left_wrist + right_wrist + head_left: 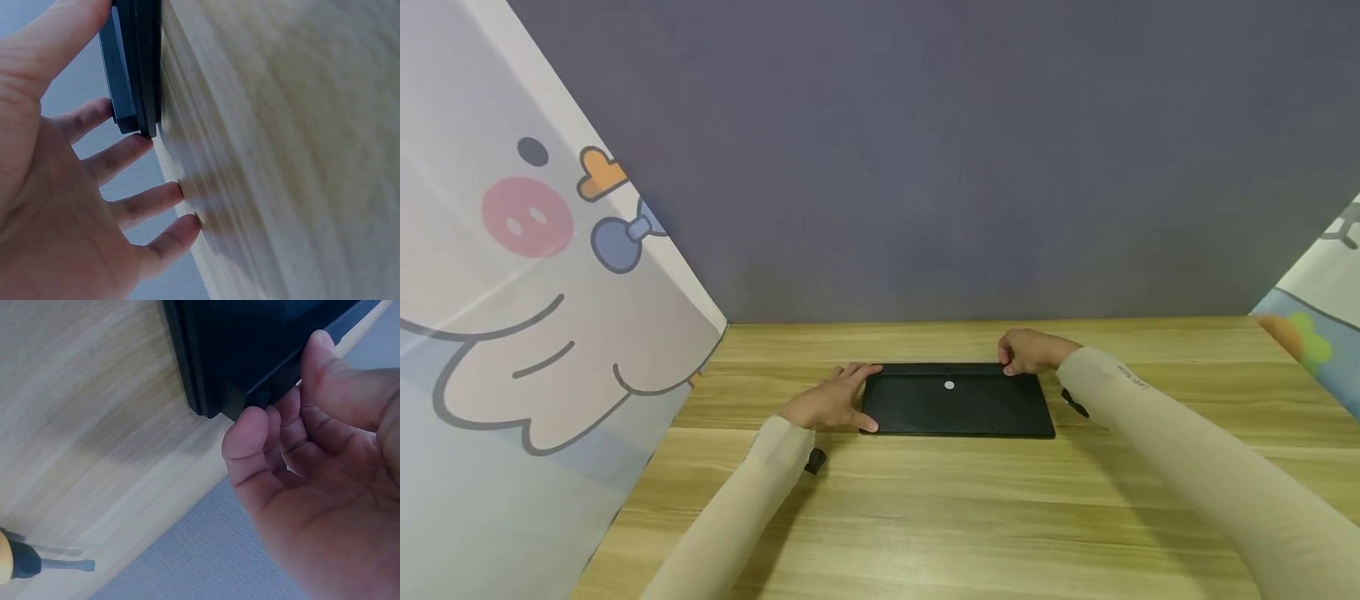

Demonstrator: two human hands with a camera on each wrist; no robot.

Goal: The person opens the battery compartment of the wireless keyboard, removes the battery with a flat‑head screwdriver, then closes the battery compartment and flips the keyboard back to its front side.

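Note:
A flat black board point(955, 408), like an upturned keyboard, lies on the wooden table. It has a raised strip along its far edge and a small round white sticker point(949, 385). My left hand point(831, 402) spans its left end, thumb at the near corner and index fingertip at the far one. In the left wrist view the other fingers spread out fairly straight, two reaching past the board. At the far right corner, my right hand point(1033, 350) has its fingers curled and pinches the raised strip point(275, 381) between thumb and fingers.
A screwdriver point(37, 562) with a yellow and black handle lies on the wooden table point(940, 517); the right sleeve hides it in the head view. Behind the table stands a grey wall point(962, 167), with a cartoon-printed panel point(550, 333) on the left.

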